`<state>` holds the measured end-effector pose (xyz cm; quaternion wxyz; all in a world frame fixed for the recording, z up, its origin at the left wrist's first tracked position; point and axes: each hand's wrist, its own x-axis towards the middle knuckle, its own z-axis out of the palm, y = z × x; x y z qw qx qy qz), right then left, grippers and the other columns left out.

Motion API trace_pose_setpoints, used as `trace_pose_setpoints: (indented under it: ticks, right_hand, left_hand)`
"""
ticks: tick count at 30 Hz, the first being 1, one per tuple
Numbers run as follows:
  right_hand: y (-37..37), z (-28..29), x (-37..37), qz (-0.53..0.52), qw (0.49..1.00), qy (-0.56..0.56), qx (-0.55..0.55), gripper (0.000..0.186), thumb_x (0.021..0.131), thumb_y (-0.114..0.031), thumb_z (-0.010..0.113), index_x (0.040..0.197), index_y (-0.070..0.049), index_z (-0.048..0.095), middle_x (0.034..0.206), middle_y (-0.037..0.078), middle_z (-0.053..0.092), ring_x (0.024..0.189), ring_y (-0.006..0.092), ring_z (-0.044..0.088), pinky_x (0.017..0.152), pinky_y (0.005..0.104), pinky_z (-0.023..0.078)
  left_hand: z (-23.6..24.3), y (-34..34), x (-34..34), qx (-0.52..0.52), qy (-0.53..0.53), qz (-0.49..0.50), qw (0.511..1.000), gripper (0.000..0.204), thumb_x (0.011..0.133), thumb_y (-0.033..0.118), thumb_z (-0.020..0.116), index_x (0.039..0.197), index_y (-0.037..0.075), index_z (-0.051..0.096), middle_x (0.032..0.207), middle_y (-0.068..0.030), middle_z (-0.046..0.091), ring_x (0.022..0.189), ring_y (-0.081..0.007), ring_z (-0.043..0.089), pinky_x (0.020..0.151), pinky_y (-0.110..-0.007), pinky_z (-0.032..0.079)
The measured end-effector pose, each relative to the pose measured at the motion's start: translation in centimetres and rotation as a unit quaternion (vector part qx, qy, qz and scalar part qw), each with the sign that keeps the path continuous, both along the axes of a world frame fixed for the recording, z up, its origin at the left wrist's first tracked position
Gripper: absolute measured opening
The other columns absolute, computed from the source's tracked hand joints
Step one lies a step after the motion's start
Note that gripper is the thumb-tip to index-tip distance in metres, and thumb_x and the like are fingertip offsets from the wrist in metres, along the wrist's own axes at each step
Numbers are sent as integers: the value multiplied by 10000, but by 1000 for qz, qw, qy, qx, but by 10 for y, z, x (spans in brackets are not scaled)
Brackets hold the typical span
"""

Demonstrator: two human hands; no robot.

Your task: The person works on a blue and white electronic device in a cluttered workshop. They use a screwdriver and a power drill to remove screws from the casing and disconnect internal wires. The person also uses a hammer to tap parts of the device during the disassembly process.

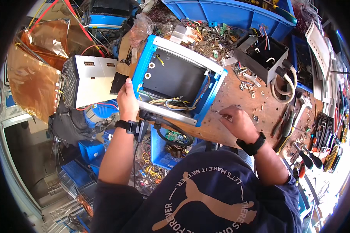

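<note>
A rectangular equipment case (pixel 188 55) with a silver and blue frame sits tilted at the near edge of the workbench, its open side up. Inside it are a black panel (pixel 179 75), a few washers and a bundle of thin coloured wires (pixel 171 103). My left hand (pixel 127 101) grips the left near corner of the case, its thumb on the edge and the other fingers mostly hidden. Off the right side of the case, just above the wooden top, my right hand (pixel 239 122) has its fingers curled together. What they hold, if anything, is too small to make out.
Screws and small metal parts litter the workbench (pixel 221 134). A black box (pixel 260 58) with thick cables stands back right, before a blue crate (pixel 225 13). Pliers (pixel 287 122), an adjustable wrench (pixel 304 105) and screwdrivers (pixel 305 155) lie right. Beige-and-black equipment (pixel 93 81) stands left.
</note>
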<state>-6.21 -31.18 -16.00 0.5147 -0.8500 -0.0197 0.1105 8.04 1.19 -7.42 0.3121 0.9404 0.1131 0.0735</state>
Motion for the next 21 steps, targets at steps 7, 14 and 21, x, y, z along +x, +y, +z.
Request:
trace_pose_setpoints:
  ticks: [7, 14, 21]
  right_hand:
    - [-2, 3, 5, 2, 1000, -10, 12, 187, 786, -107, 655, 940, -4, 675, 903, 153, 657, 799, 282, 656, 728, 354, 523]
    - [10, 7, 23, 33, 999, -17, 35, 151, 797, -85, 641, 921, -2, 666, 881, 156, 649, 760, 287, 657, 716, 356, 524]
    - [20, 5, 33, 41, 996, -18, 73, 165, 795, -101, 655, 933, -11, 667, 867, 152, 647, 765, 285, 658, 706, 366, 519]
  left_hand:
    - [-3, 0, 2, -16, -21, -8, 1000, 606, 976, 490, 401, 960, -62, 650, 850, -150, 676, 761, -231, 615, 716, -343, 471]
    - [-2, -4, -1, -13, -17, 6, 1000, 602, 981, 486, 397, 973, -61, 649, 852, -145, 662, 746, -213, 583, 707, -338, 459]
    - [0, -6, -2, -23, -9, 17, 1000, 594, 992, 458, 384, 970, -79, 638, 843, -141, 655, 756, -205, 575, 717, -337, 452]
